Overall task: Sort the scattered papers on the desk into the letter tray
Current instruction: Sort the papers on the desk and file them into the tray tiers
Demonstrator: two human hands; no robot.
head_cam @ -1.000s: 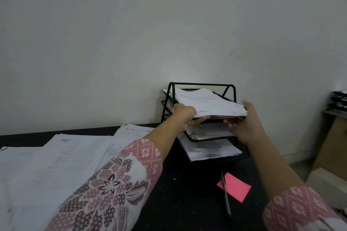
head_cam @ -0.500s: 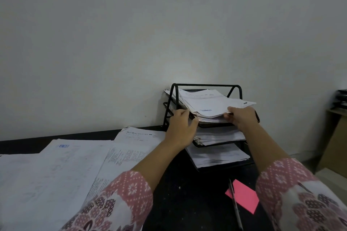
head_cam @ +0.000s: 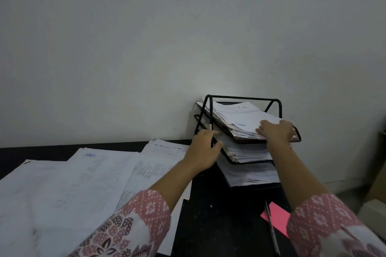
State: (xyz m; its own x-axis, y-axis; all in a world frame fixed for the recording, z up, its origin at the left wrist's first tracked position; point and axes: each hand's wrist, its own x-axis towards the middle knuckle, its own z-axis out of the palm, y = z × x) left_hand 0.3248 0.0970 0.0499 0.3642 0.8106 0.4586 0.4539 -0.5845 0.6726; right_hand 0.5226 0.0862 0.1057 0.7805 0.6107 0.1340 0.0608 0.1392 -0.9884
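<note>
Two hands are in view, along with one black wire letter tray (head_cam: 242, 97) of three tiers, one pen (head_cam: 271, 231), one pink note (head_cam: 278, 216) and at least four overlapping loose papers (head_cam: 73, 183). The desk (head_cam: 219, 225) is dark and stands against a plain pale wall (head_cam: 146, 37). The loose papers cover its left part, and the pen lies across the pink note near the front right. The letter tray sits at the back of the desk by the wall, and each tier holds sheets: a thick top stack (head_cam: 236, 115), a middle stack (head_cam: 248, 152) and a bottom stack (head_cam: 250, 175). The right hand (head_cam: 275, 131) lies on the near right corner of the top stack, its fingers fairly straight and pressing down. The left hand (head_cam: 203, 150) is at the tray's left front, level with the middle tier, its fingers bent. Whether it grips the wire or merely touches it cannot be told.
</note>
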